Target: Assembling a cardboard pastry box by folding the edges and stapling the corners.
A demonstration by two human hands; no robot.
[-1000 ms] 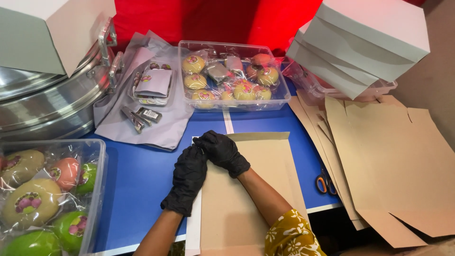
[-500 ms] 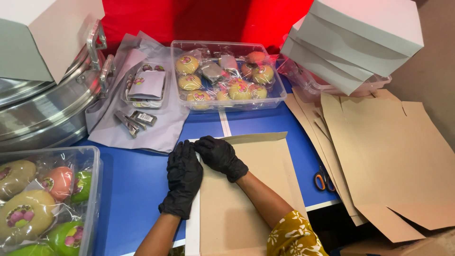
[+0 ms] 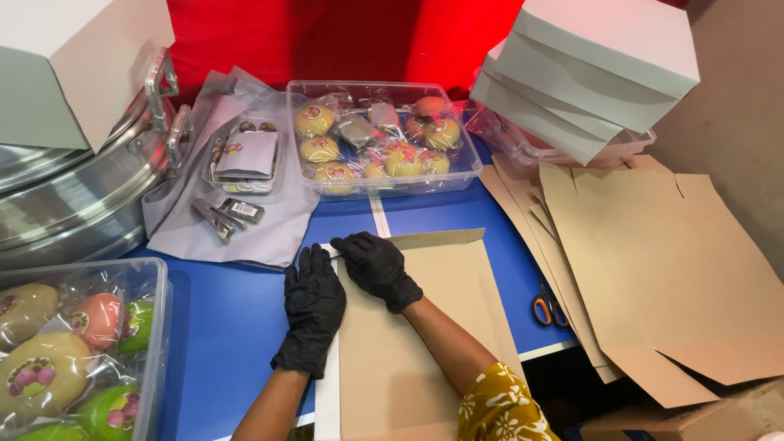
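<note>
1. At the near left a clear plastic tub (image 3: 155, 327) holds wrapped round sweets in green, yellow and orange, each with a round pink label.
2. Far left, stacked metal steamer pans (image 3: 73, 204) sit under a pale closed box (image 3: 82, 57).
3. On a grey plastic sheet (image 3: 269, 229) lie a small tray of grey sachets (image 3: 245, 155) and a few loose dark sachets (image 3: 229, 214).
4. The left hand (image 3: 310, 314), in a black glove, lies flat with fingers spread along the left edge of the flat cardboard box blank (image 3: 416, 327); it presses down and grasps nothing.
5. The right hand (image 3: 371, 265), also gloved, curls its fingertips over the far left corner of the blank, seemingly pinching a narrow folded flap there. Whether thumb and fingers close fully on it, I cannot tell.
6. The blank lies on the blue table (image 3: 229, 318), near centre, brown face up with a white edge on its left. It looks light and thin, stiff across the panels but ready to bend at its creases; it is best held at the edges and flaps.
7. Far centre, a second clear tub (image 3: 376, 184) holds yellow and orange wrapped sweets with pink labels.
8. Orange-handled scissors (image 3: 547, 309) rest at the table's right edge.
9. On the right, more brown blanks (image 3: 653, 269) fan out, with white folded boxes (image 3: 588, 73) stacked beyond them.
</note>
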